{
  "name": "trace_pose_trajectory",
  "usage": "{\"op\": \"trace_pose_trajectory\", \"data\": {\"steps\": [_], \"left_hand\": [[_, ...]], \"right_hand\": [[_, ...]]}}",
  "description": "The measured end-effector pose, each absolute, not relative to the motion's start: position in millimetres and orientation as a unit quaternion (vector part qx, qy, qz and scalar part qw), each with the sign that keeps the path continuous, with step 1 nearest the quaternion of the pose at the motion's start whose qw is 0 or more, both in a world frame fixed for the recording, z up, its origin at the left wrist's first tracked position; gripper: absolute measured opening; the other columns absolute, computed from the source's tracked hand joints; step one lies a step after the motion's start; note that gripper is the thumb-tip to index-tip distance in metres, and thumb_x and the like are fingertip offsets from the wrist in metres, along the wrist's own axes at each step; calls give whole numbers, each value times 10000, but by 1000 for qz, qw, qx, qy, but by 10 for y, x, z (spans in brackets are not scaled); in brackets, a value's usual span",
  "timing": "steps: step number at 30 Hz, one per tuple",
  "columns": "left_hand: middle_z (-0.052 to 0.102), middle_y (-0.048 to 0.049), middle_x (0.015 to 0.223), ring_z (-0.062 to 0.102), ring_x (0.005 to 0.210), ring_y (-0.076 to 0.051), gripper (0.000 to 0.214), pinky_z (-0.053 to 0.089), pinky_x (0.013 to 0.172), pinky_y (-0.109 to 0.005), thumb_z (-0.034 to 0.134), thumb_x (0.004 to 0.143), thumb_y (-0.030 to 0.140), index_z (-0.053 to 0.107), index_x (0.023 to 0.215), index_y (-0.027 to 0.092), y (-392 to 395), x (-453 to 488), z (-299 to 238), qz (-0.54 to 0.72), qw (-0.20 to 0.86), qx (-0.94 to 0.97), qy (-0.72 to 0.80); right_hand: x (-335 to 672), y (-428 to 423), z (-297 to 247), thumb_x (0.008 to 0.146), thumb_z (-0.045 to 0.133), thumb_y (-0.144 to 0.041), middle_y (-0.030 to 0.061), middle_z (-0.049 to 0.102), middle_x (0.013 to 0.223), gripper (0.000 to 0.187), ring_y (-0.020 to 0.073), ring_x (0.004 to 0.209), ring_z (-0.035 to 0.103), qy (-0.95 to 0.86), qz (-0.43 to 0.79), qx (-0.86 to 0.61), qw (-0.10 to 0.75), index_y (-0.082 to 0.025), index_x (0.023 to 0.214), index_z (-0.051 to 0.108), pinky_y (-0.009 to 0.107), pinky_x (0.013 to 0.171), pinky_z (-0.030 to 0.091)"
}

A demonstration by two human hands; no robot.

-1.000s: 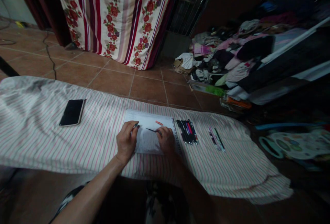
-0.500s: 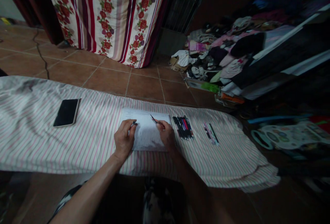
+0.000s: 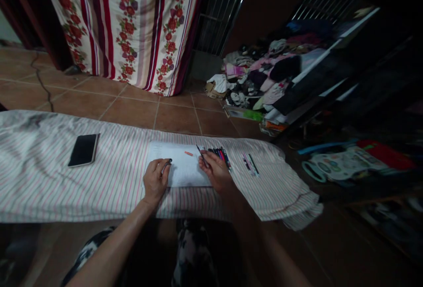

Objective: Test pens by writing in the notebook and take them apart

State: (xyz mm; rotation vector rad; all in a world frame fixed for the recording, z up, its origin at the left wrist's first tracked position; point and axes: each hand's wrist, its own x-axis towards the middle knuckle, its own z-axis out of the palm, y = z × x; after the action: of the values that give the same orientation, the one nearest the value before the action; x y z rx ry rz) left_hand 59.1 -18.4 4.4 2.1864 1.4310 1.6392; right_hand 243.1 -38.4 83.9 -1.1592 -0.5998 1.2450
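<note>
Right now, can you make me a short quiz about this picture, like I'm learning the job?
1. True or false: the smartphone lies to the left of the notebook.
2. Which is nearer the bunch of pens: the left hand, holding a short pen, or the right hand, holding a dark pen?
3. What colour is the small piece lying on the notebook's page?

Key: 1. True. 2. The right hand. 3. Orange.
</note>
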Motion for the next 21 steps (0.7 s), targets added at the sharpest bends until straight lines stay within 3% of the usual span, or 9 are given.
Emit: {"op": "trace_pose_trajectory", "data": {"steps": [10,21], "left_hand": [[554,-44,888,580,808,-138,196,529,671,-252,455,868,208,587,1010,184,-713,510,397,552,114,722,402],[607,-53,905,604,852,-153,213,518,739,-284,464,855,150,590,1022,195,-1499,320,526,550,117,731,386]], "right_hand": [[2371,-1217,1673,663,730,-332,4,657,806,258,85,771,595,-366,554,-374,647,-196,878,689,177,765,483],[2268,-1811,1935,707,663,-465,37,650,809,338,113,734,607,-390,470,-436,661,-181,891,670,218,691,518]]}}
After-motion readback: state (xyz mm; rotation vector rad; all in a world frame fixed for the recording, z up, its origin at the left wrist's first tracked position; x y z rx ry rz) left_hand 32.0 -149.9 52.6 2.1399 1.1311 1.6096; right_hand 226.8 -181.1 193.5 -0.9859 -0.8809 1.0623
